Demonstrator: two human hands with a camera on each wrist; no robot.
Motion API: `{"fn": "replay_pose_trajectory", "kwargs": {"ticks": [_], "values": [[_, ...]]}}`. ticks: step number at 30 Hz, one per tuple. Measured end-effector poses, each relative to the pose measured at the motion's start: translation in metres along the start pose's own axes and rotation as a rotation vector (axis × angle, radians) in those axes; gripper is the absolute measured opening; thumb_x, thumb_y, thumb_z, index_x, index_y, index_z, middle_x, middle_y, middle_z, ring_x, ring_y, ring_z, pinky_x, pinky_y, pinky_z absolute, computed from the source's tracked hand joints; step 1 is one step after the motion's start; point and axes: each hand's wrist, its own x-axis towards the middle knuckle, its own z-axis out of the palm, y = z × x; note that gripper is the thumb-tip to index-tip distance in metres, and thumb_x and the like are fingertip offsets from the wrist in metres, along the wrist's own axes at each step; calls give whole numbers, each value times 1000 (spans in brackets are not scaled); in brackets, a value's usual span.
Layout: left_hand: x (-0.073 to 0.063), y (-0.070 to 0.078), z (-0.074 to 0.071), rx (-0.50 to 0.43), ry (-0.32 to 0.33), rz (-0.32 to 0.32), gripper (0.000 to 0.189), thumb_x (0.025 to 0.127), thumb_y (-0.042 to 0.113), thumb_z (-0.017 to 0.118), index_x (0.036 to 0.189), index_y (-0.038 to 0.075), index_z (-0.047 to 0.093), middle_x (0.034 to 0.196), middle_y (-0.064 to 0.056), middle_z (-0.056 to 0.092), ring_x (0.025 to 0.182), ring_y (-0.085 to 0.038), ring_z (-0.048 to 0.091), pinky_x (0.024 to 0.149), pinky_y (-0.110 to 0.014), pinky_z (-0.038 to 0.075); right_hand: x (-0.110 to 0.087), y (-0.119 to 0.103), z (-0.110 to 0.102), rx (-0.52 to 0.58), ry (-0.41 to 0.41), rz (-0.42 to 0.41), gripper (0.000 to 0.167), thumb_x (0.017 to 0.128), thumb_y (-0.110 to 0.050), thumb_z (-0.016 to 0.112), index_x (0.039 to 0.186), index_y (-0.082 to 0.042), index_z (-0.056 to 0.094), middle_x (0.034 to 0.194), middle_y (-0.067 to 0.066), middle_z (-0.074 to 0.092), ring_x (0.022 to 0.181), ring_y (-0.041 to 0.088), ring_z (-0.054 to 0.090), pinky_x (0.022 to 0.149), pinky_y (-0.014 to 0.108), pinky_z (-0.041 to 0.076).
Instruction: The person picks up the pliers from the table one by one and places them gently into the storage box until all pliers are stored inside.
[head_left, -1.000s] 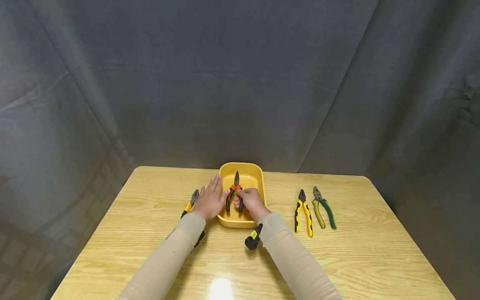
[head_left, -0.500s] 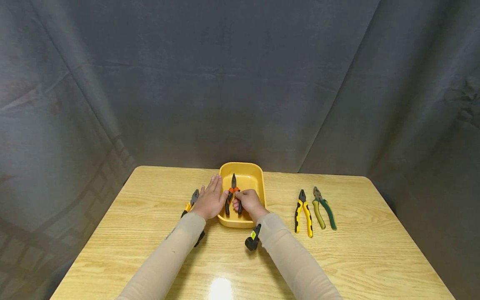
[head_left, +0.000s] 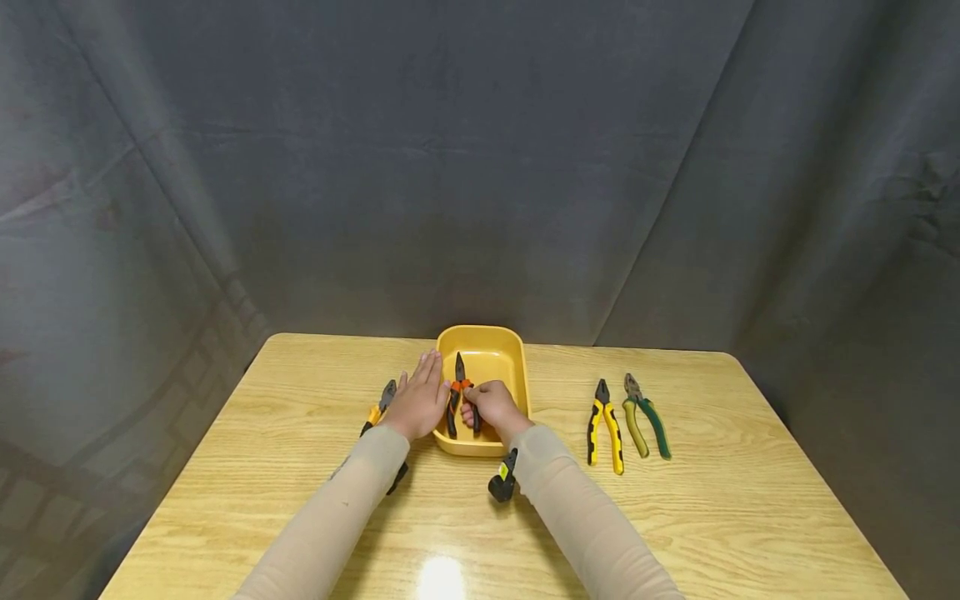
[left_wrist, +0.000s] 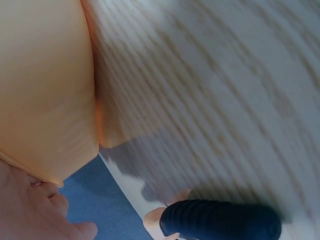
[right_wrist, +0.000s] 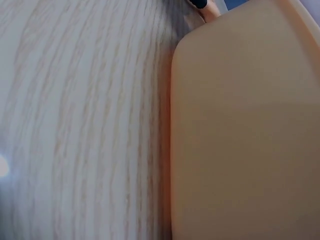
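My right hand [head_left: 495, 403] reaches over the yellow tray [head_left: 506, 343] and grips one handle of a pair of long-nose pliers [head_left: 460, 367] with orange and black handles. The pliers lie inside the tray along its left side, nose toward the far end, handles spread. My left hand [head_left: 418, 400] is laid along the tray's left rim, fingers straight and pointing away from me. In the left wrist view its fingers [left_wrist: 30, 200] show at the rim of the tray [left_wrist: 45, 90]. The right wrist view holds mostly the tray's outer wall [right_wrist: 245, 125]; the right hand is hidden there.
Left of the tray, partly under the left forearm, lies another pair of pliers [head_left: 375, 412] with orange and black handles. To the right are yellow-and-black pliers [head_left: 604, 425] and green-handled pliers [head_left: 647, 417]. A grey curtain [head_left: 480, 183] hangs behind the wooden table [head_left: 720, 517].
The right hand has shifted the long-nose pliers a little left and toward me inside the tray. The left hand has stayed at the rim.
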Motion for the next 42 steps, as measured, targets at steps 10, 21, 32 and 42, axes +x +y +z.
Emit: {"fn": "replay_pose_trajectory", "kwargs": {"ticks": [10, 21, 32, 42], "values": [[-2, 1, -1, -13, 1, 4, 63, 112, 37, 28, 162, 2, 13, 170, -11, 8, 156, -27, 6, 123, -59, 9, 0, 0, 2, -32, -6, 5, 29, 107, -7, 48, 98, 15, 63, 68, 8, 59, 55, 10, 56, 54, 21, 52], [0, -1, 2, -16, 4, -5, 63, 112, 38, 27, 163, 3, 12, 170, -10, 7, 156, -27, 5, 123, -59, 9, -1, 0, 1, -54, -33, 10, 31, 107, -8, 48, 106, 19, 65, 70, 8, 59, 55, 10, 55, 56, 24, 53], [0, -3, 3, -26, 10, 3, 64, 112, 38, 29, 162, 3, 12, 170, -11, 8, 156, -28, 6, 122, -59, 9, 1, 5, 4, -97, 1, -27, 31, 106, -11, 52, 98, 14, 68, 67, 6, 61, 53, 9, 56, 53, 22, 52], [-1, -2, 1, -14, -1, 3, 64, 112, 38, 27, 162, 3, 11, 170, -12, 8, 156, -27, 6, 123, -59, 10, 1, 5, 4, -174, 39, -53, 31, 103, -15, 60, 93, 13, 71, 66, 8, 64, 49, 9, 56, 49, 21, 49]]}}
